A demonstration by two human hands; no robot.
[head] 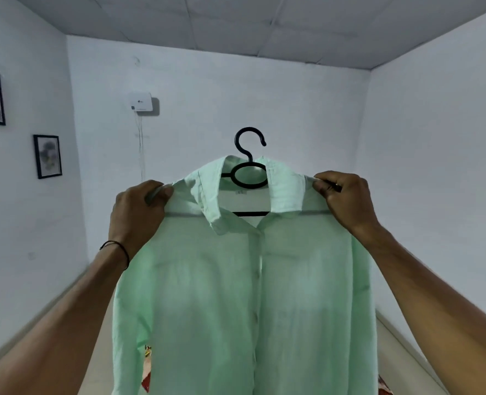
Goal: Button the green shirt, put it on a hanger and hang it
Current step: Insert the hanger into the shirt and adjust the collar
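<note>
The pale green shirt (236, 295) hangs in front of me, held up in the air, its front placket closed with buttons down the middle. A black hanger (249, 155) sits inside it, hook and ring showing above the collar, the bar visible through the neck opening. My left hand (137, 212) grips the shirt's left shoulder over the hanger arm. My right hand (343, 201) pinches the right shoulder the same way. The shirt's lower part runs out of view.
A white back wall carries a small white box (141, 101) with thin wires hanging from it. Two framed pictures (48, 156) hang on the left wall. A patterned red cloth (147, 377) peeks from behind the shirt near the bottom.
</note>
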